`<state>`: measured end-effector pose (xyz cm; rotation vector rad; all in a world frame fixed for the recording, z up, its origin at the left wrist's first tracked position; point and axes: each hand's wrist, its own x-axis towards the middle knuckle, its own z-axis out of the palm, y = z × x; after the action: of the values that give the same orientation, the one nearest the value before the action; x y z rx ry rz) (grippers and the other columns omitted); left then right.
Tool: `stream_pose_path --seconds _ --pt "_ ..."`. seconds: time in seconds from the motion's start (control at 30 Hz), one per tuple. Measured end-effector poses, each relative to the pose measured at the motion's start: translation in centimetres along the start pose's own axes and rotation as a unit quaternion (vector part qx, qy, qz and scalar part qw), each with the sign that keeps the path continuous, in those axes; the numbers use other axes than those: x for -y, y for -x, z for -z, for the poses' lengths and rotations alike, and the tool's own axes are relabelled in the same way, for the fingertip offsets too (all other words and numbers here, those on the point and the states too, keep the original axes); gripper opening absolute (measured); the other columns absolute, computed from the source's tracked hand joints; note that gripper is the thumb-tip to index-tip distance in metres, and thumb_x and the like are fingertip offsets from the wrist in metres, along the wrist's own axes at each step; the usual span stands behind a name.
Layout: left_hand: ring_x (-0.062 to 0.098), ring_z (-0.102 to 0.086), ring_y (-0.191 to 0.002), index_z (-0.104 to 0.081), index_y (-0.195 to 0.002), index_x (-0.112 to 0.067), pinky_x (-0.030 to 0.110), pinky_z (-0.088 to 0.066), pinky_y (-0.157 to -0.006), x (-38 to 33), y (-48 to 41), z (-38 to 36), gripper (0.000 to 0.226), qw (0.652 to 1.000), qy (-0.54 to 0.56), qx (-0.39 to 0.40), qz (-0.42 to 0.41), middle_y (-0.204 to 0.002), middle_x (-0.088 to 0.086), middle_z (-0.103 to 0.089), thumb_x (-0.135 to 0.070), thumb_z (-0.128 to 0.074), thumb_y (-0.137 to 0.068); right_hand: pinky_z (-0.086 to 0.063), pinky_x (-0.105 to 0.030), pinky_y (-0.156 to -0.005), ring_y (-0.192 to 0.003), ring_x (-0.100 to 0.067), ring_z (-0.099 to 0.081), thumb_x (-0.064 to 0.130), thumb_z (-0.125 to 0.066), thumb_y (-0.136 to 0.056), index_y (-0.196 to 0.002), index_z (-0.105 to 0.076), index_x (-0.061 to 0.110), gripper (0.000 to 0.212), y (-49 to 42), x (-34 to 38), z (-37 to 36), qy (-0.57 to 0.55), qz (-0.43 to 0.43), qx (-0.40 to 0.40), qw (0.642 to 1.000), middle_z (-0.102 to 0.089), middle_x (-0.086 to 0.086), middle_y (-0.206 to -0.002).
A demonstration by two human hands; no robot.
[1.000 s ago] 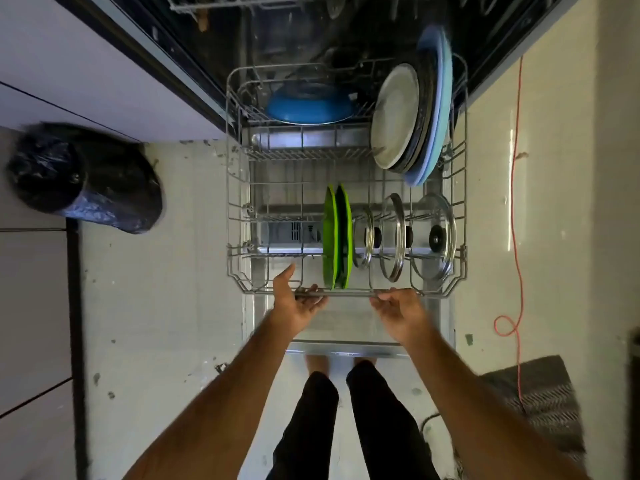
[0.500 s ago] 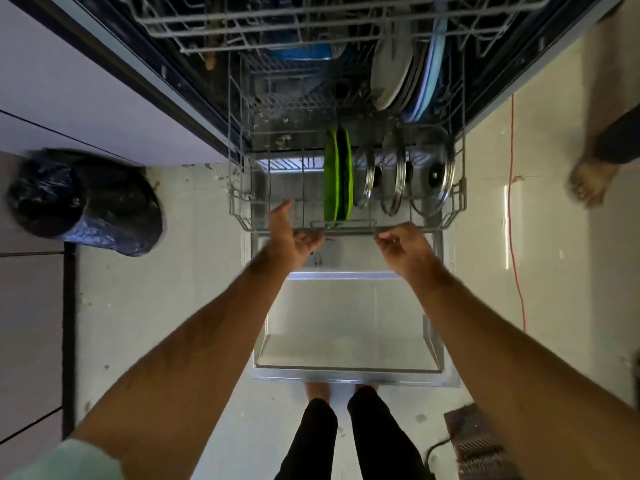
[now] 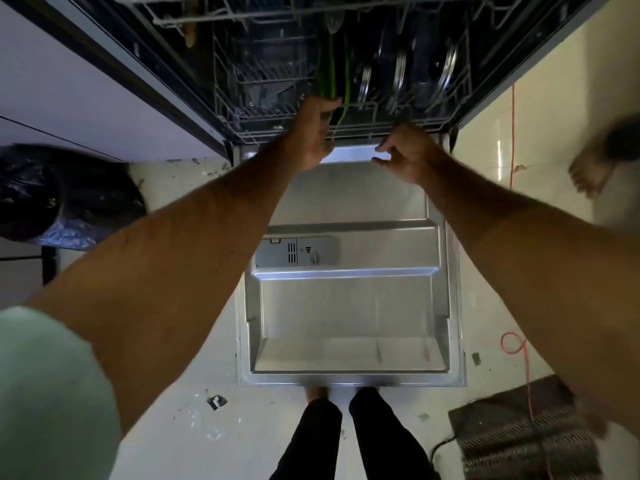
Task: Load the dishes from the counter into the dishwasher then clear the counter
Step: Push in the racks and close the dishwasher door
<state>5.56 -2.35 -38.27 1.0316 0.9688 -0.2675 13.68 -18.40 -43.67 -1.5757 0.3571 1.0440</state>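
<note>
1. Your left hand (image 3: 313, 133) rests on the front rail of the lower rack (image 3: 263, 133). The thumb points up toward the green plates (image 3: 329, 74). The fingers are hidden behind the hand, so I cannot tell whether they close round the wire.
2. Your right hand (image 3: 405, 152) sits just in front of the same rail, further right. Its fingers (image 3: 381, 148) are loosely curled and hold nothing.
3. The lower rack is inside the dark dishwasher tub, under the upper rack (image 3: 242, 12).
4. The green plates stand on edge near the rack's front. Glass pot lids (image 3: 401, 77) stand upright to their right.
5. The dishwasher door (image 3: 346, 306) lies fully open and flat below your arms, with its detergent dispenser (image 3: 298, 252) facing up.
6. On the floor, a black bag (image 3: 62, 199) sits at the left. A red cord (image 3: 512, 133) and a dark mat (image 3: 519, 438) lie at the right.
7. Another person's bare foot (image 3: 588, 174) shows, blurred, at the far right.
</note>
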Motion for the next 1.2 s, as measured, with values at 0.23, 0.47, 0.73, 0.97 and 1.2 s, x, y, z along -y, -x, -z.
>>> stream_pose_path --seconds 0.23,0.47,0.73,0.97,1.2 --pt "0.020 -0.056 -0.118 -0.060 -0.119 -0.014 0.034 -0.043 -0.084 -1.4 -2.0 -0.9 0.049 0.995 -0.090 -0.026 0.022 -0.128 0.007 -0.060 -0.029 -0.069 -0.074 -0.039 -0.042 -0.108 -0.116 -0.040 -0.056 0.014 -0.071 -0.093 -0.115 -0.073 0.001 0.025 -1.1 1.6 1.7 0.412 0.156 0.032 0.897 -0.064 -0.024 -0.121" --pt "0.018 -0.055 -0.114 -0.063 -0.098 -0.015 0.033 -0.046 -0.082 2.2 -0.3 1.6 0.009 0.990 -0.124 -0.050 0.041 -0.115 0.003 -0.058 -0.013 -0.056 -0.093 -0.048 -0.041 -0.100 -0.139 -0.023 -0.042 -0.017 -0.048 -0.093 -0.154 -0.032 0.016 0.072 2.6 -1.2 -1.3 0.048 0.033 0.029 0.998 -0.033 -0.002 -0.160" --pt "0.023 -0.058 -0.104 -0.061 -0.090 -0.014 0.038 -0.051 -0.091 12.4 9.7 4.5 0.013 0.979 -0.169 -0.031 0.111 -0.104 0.011 -0.060 -0.008 -0.053 -0.097 -0.054 -0.046 -0.097 -0.103 -0.023 -0.063 -0.010 -0.048 -0.097 -0.141 -0.052 0.004 0.047 12.6 -12.1 -1.5 -0.012 -0.032 -0.014 0.999 -0.060 -0.010 -0.122" --pt "0.021 -0.062 -0.103 -0.063 -0.104 -0.011 0.037 -0.052 -0.092 23.8 18.6 4.0 0.011 0.961 -0.168 0.004 0.219 -0.111 0.008 -0.068 -0.013 -0.054 -0.100 -0.058 -0.040 -0.082 -0.106 -0.033 -0.067 -0.002 -0.048 -0.101 -0.126 -0.062 0.002 0.029 23.4 -24.7 1.5 -0.040 -0.108 -0.059 0.992 -0.065 -0.017 -0.115" --pt "0.017 -0.065 -0.087 -0.067 -0.113 -0.005 0.029 -0.052 -0.075 34.6 24.4 3.2 0.022 0.952 -0.098 -0.046 0.286 -0.120 0.011 -0.070 -0.018 -0.055 -0.101 -0.058 -0.042 -0.087 -0.104 -0.032 -0.071 0.014 -0.055 -0.102 -0.119 -0.066 0.000 0.025 32.3 -36.7 4.3 -0.092 -0.166 -0.116 0.975 -0.070 -0.021 -0.119"
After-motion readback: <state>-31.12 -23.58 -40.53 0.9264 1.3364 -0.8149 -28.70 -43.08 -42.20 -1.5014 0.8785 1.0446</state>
